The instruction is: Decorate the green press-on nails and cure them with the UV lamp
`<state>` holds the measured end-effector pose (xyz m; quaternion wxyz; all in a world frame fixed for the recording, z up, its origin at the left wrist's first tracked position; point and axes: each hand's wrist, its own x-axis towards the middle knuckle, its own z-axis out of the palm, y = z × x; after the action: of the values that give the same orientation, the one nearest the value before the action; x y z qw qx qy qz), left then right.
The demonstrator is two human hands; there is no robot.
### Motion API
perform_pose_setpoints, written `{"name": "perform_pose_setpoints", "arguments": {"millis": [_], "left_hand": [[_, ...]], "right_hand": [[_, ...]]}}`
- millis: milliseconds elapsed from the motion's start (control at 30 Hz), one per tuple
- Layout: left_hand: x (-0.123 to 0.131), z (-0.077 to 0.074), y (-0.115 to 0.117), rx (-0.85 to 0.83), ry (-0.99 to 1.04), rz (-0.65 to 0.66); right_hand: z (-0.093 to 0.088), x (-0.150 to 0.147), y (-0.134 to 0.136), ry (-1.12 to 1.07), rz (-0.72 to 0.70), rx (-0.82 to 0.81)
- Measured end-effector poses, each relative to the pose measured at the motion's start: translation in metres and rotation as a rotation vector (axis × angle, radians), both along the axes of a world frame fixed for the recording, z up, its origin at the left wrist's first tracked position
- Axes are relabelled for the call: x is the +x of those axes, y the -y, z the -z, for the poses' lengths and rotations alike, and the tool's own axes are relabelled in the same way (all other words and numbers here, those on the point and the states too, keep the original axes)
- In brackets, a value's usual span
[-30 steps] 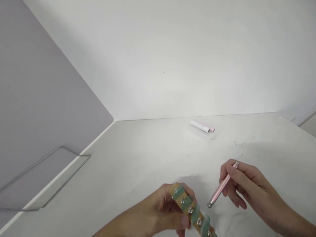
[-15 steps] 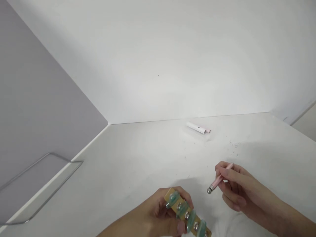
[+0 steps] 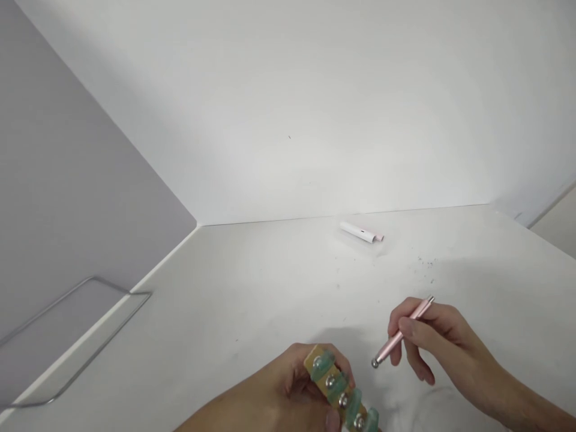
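Observation:
At the bottom of the view my left hand (image 3: 310, 390) is closed around a tan strip (image 3: 311, 360). Several glossy translucent teal pieces (image 3: 323, 365), shaped like nail tips, lie across it, with round silver studs (image 3: 330, 381) between them. To the right, my right hand (image 3: 432, 339) pinches a slim pink pen-like tool (image 3: 396, 340) between thumb and fingers. Its metal ball tip (image 3: 375, 363) points down-left toward the strip, apart from it. The strip's lower end is cut off by the frame.
A white stick-like device (image 3: 357, 232) and a pink one (image 3: 380, 238) lie on a clear case near the back wall. Dark specks (image 3: 427, 264) are scattered on the white table (image 3: 252, 270). A bent metal wire frame (image 3: 101, 348) stands at the left edge.
My right hand has turned the pink tool so more of its length shows, and its ball tip is slightly lower and further left. The strip in my left hand has shifted slightly.

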<state>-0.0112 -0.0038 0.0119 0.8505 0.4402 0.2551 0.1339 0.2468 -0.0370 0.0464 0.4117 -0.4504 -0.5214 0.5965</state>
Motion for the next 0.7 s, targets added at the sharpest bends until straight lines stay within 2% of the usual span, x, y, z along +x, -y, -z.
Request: {"name": "perform_pose_setpoints", "arguments": {"millis": [200,400,700], "left_hand": [[0.002,-0.008,-0.002,0.020,-0.018,0.009],[0.001,-0.010,-0.001,0.029,-0.027,0.017],[0.000,0.001,0.000,0.011,-0.030,0.010]], "right_hand": [[0.000,0.000,0.005,0.039,-0.077,-0.001],[-0.002,-0.002,0.006,0.032,-0.128,0.044],[-0.002,-0.001,0.009,0.094,-0.114,0.022]]}}
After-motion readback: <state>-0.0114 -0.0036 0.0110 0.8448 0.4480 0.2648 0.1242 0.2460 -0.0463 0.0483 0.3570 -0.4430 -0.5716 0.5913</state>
